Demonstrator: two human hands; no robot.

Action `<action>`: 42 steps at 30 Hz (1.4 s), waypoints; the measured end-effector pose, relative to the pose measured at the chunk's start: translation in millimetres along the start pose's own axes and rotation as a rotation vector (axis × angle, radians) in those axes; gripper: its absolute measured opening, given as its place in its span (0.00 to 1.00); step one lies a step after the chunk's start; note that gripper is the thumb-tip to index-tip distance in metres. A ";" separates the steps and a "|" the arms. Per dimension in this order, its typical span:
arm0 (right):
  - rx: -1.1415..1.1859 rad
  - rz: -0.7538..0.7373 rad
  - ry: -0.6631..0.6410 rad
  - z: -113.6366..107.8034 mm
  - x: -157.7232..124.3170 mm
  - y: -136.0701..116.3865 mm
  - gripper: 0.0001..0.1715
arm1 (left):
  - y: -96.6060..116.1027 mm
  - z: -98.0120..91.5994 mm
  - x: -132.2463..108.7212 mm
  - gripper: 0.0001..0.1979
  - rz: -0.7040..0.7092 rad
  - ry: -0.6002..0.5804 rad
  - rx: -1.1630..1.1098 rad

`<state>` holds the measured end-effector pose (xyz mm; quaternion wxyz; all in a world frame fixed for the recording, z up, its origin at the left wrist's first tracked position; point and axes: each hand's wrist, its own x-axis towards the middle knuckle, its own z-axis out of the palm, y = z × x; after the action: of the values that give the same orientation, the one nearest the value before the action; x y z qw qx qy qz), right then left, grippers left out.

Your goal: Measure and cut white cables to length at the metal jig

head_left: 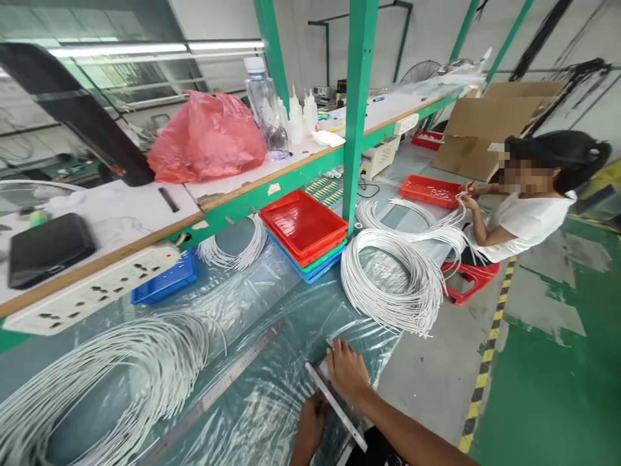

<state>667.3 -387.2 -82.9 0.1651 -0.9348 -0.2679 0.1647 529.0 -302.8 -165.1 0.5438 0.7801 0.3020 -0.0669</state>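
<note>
My right hand (pixel 347 370) rests at the near edge of the plastic-covered bench (pixel 272 304), its fingers curled on the top of a flat metal tool (pixel 334 404) with a long bar. My left hand (pixel 310 424) lies lower, just left of that bar, fingers bent against it; what they hold is hidden. A long steel ruler (pixel 228 382) lies diagonally on the plastic to the left. A big bundle of white cables (pixel 111 375) fans out at the far left.
A coil of white cables (pixel 392 278) lies ahead, beside stacked red, green and blue trays (pixel 303 226). A power strip (pixel 92 288) hangs off the shelf edge. A seated person (pixel 528 207) handles cables at the right. Green posts (pixel 356 110) rise from the bench.
</note>
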 end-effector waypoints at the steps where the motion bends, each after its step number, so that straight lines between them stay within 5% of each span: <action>1: -0.008 -0.002 0.001 1.3 -1.4 0.4 0.16 | 0.8 0.6 -2.4 0.20 -0.001 0.006 0.014; 11: -0.103 -0.042 -0.024 7.9 -14.2 1.9 0.15 | -13.6 -3.3 -31.7 0.14 -0.101 0.107 0.128; 20: -0.125 -0.048 -0.035 10.3 -17.4 1.7 0.16 | 9.6 16.2 -27.0 0.10 -0.085 0.114 0.117; 42: -0.169 0.009 -0.053 3.5 -15.2 1.8 0.15 | 4.8 30.4 -25.3 0.12 0.003 0.136 0.034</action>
<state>654.5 -396.4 -83.3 0.0779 -0.9419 -0.2809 0.1671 518.0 -341.0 -162.4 0.5088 0.7924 0.3361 -0.0178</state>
